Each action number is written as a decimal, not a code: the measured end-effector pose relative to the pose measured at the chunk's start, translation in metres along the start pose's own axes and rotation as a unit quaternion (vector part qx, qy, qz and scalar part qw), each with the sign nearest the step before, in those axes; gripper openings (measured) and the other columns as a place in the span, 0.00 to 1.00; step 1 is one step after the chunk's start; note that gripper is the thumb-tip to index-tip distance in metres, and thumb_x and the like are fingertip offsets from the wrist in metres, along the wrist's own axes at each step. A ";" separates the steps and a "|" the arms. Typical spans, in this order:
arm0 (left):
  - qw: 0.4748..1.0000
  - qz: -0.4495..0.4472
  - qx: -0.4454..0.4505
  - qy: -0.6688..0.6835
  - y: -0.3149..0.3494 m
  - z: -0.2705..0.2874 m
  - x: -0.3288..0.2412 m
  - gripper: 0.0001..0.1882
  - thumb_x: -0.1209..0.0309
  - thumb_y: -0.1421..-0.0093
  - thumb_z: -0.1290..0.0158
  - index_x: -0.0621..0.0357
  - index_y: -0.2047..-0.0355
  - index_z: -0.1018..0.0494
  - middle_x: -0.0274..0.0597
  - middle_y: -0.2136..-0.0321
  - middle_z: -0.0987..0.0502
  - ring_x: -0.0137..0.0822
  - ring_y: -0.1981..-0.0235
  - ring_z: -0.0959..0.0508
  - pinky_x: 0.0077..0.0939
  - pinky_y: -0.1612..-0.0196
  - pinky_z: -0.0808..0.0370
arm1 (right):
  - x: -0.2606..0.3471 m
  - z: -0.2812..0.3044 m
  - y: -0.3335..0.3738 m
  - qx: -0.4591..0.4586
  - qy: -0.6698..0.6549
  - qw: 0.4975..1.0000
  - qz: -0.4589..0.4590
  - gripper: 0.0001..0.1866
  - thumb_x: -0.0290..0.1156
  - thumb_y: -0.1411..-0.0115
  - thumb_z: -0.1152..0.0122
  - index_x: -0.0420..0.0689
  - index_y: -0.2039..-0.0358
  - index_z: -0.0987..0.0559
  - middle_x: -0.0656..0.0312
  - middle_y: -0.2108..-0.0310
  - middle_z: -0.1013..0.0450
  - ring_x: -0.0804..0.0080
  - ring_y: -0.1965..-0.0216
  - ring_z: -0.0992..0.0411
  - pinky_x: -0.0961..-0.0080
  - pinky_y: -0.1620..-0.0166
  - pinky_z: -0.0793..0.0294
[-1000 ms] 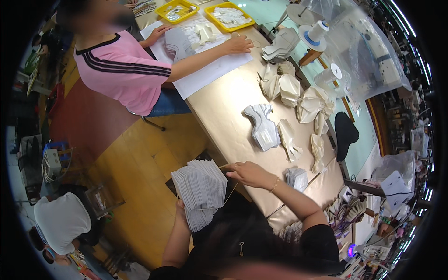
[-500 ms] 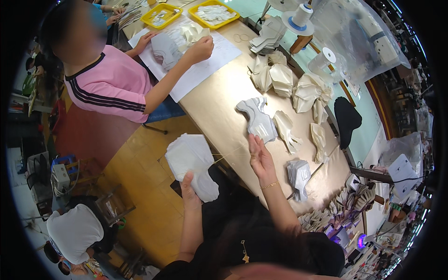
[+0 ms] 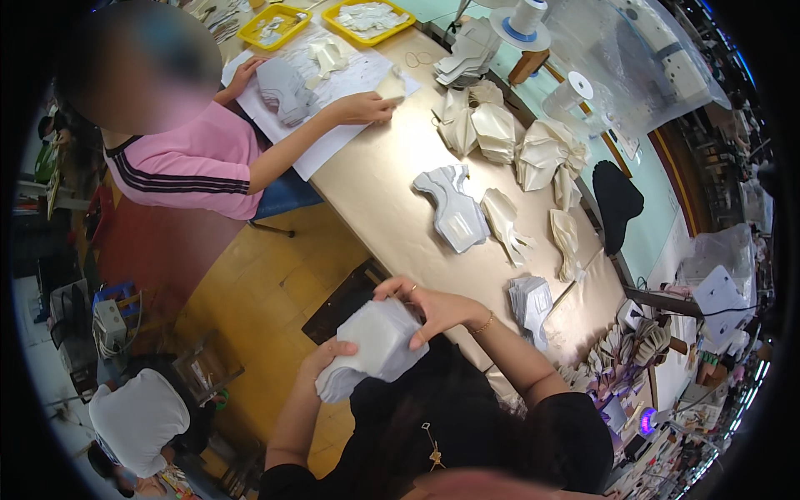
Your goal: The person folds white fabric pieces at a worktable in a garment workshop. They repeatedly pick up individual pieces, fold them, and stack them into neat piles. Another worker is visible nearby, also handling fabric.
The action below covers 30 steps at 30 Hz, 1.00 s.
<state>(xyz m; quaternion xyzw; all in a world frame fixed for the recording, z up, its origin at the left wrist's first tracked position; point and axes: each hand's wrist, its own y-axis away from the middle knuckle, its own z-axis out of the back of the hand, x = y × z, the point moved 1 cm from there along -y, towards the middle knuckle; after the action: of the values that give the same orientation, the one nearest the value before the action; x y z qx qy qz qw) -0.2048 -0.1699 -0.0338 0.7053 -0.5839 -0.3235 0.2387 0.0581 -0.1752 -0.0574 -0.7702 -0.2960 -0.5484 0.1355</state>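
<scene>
A thick stack of white cut-out pieces [image 3: 377, 337] is held between both hands in front of my body, off the table. My left hand [image 3: 327, 358] grips its lower left end, thumb on top. My right hand [image 3: 437, 310] wraps round the other end, thumb and fingers on its edges. Nearest on the table are a grey-white stack of shaped pieces [image 3: 454, 212] and a smaller grey stack [image 3: 531, 304]. No rubber band can be made out on the held stack.
Bunches of cream pieces [image 3: 496, 133] lie along the table's far side [image 3: 392, 179]. At left a co-worker in a pink shirt [image 3: 196, 171] handles pieces on white paper. Yellow trays [image 3: 333, 21], thread cones [image 3: 527, 21] and a black flat shape [image 3: 615, 204] are further off.
My right hand has come from over the table to the held stack, which is now lower and turned. The thin band stretched between hand and stack no longer shows. The co-worker's hand has moved right.
</scene>
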 end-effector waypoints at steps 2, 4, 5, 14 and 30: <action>0.996 0.049 -0.024 -0.066 0.002 0.000 -0.007 0.43 0.66 0.52 0.36 0.63 0.37 0.41 0.52 0.48 0.28 0.47 0.49 0.24 0.40 0.44 0.27 | -0.001 -0.002 -0.002 0.078 0.029 0.996 -0.010 0.57 0.46 0.60 0.20 0.45 0.34 0.44 0.59 0.42 0.42 0.65 0.42 0.42 0.68 0.37 0.43; 0.989 0.064 -0.003 -0.135 -0.004 0.001 -0.013 0.44 0.65 0.52 0.36 0.63 0.36 0.43 0.52 0.47 0.29 0.46 0.47 0.25 0.39 0.41 0.29 | -0.003 -0.003 -0.005 0.057 0.129 0.990 0.006 0.51 0.48 0.62 0.19 0.52 0.36 0.34 0.60 0.45 0.40 0.63 0.43 0.43 0.67 0.38 0.44; 0.980 0.057 -0.003 -0.189 -0.008 0.002 -0.013 0.45 0.65 0.51 0.36 0.64 0.36 0.43 0.51 0.46 0.30 0.45 0.46 0.26 0.38 0.40 0.31 | -0.003 -0.004 -0.006 0.054 0.154 0.986 0.036 0.49 0.49 0.62 0.19 0.55 0.38 0.31 0.60 0.46 0.39 0.62 0.44 0.43 0.66 0.38 0.44; 0.923 -0.036 -0.160 -0.347 -0.034 0.021 -0.009 0.45 0.60 0.50 0.32 0.67 0.40 0.43 0.52 0.49 0.30 0.39 0.47 0.27 0.30 0.45 0.30 | 0.019 -0.013 -0.003 0.010 0.310 0.950 0.034 0.24 0.53 0.56 0.25 0.54 0.61 0.14 0.65 0.52 0.37 0.60 0.49 0.43 0.62 0.45 0.48; 0.934 -0.348 -0.072 0.041 -0.139 0.000 -0.015 0.36 0.49 0.34 0.50 0.63 0.36 0.43 0.49 0.43 0.31 0.44 0.43 0.29 0.38 0.40 0.31 | -0.031 0.015 0.073 -0.474 0.116 0.870 -0.070 0.10 0.34 0.35 0.40 0.42 0.61 0.18 0.64 0.59 0.31 0.77 0.57 0.32 0.79 0.54 0.31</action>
<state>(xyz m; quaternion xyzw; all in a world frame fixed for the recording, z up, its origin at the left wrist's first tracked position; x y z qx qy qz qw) -0.1137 -0.1270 -0.1305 0.8581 -0.2661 -0.3982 0.1853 0.1071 -0.2340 -0.0833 -0.6496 -0.0360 -0.7166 -0.2514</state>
